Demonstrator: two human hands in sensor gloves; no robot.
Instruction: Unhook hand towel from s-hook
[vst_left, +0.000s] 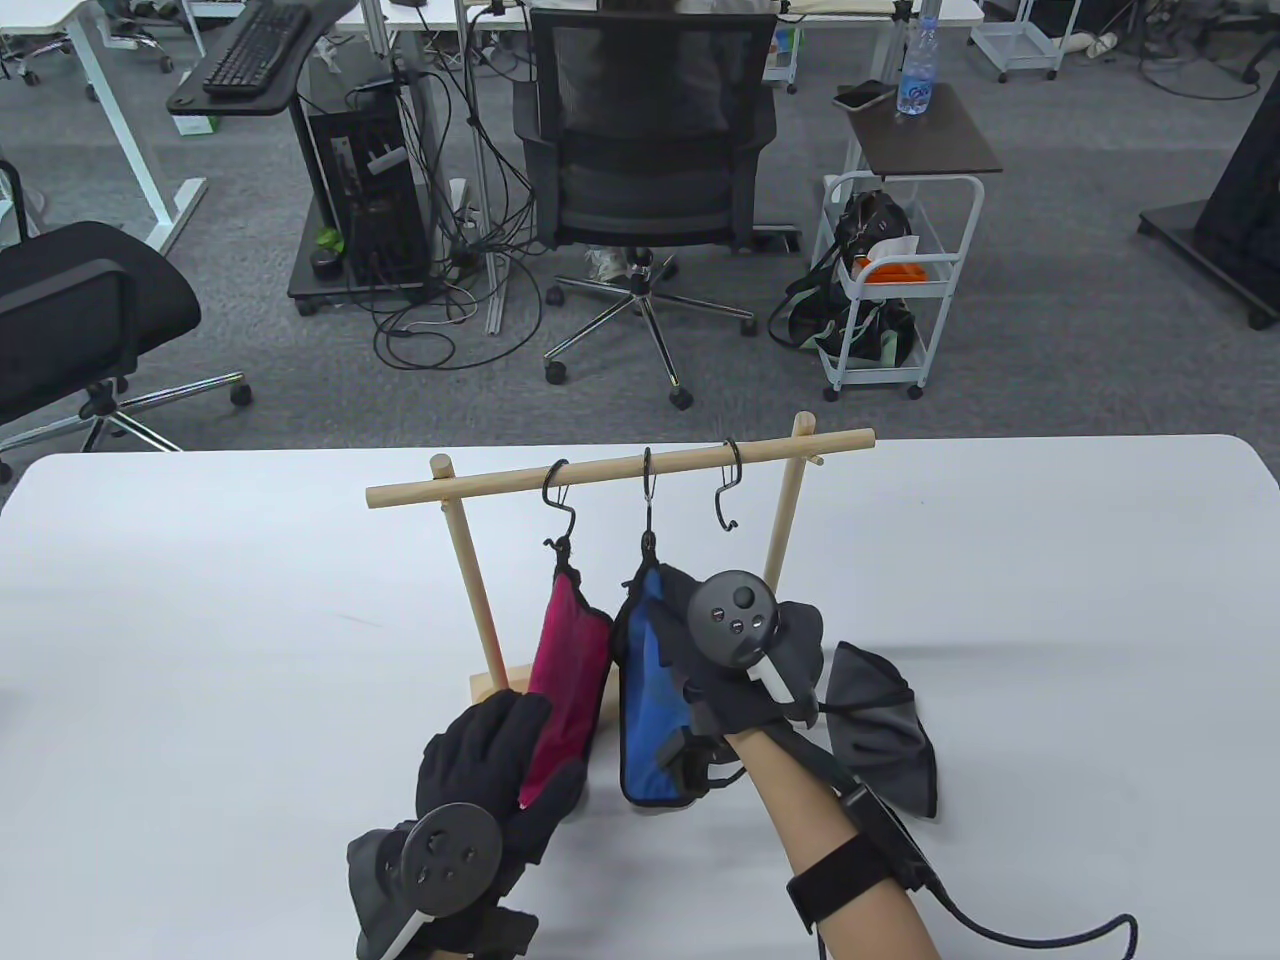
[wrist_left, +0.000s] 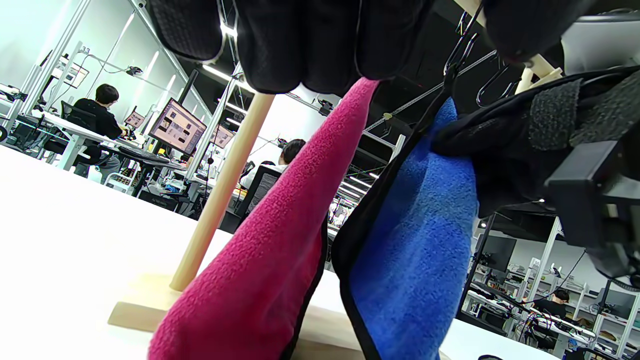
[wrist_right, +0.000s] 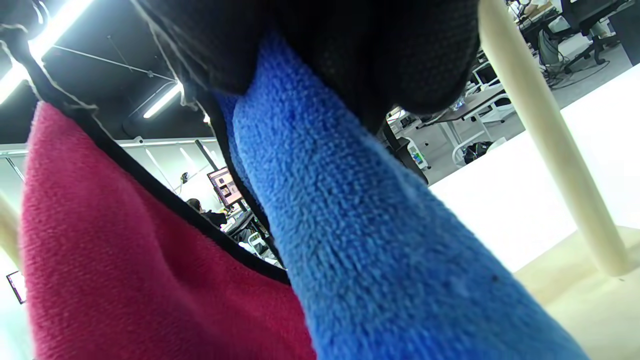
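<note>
A wooden rack (vst_left: 620, 468) stands on the white table with three black S-hooks. A red towel (vst_left: 568, 668) hangs from the left hook (vst_left: 560, 505), a blue towel (vst_left: 652, 700) from the middle hook (vst_left: 649, 500). The right hook (vst_left: 727, 487) is bare. My right hand (vst_left: 715, 650) grips the upper part of the blue towel (wrist_right: 360, 220). My left hand (vst_left: 495, 770) holds the lower part of the red towel (wrist_left: 280, 240); its fingers (wrist_left: 300, 45) press the cloth from the front.
A grey towel (vst_left: 885, 725) lies on the table to the right of the rack. The rack's wooden base (vst_left: 490, 688) and left post (vst_left: 478, 590) stand just behind my left hand. Office chairs and a cart lie beyond the table's far edge.
</note>
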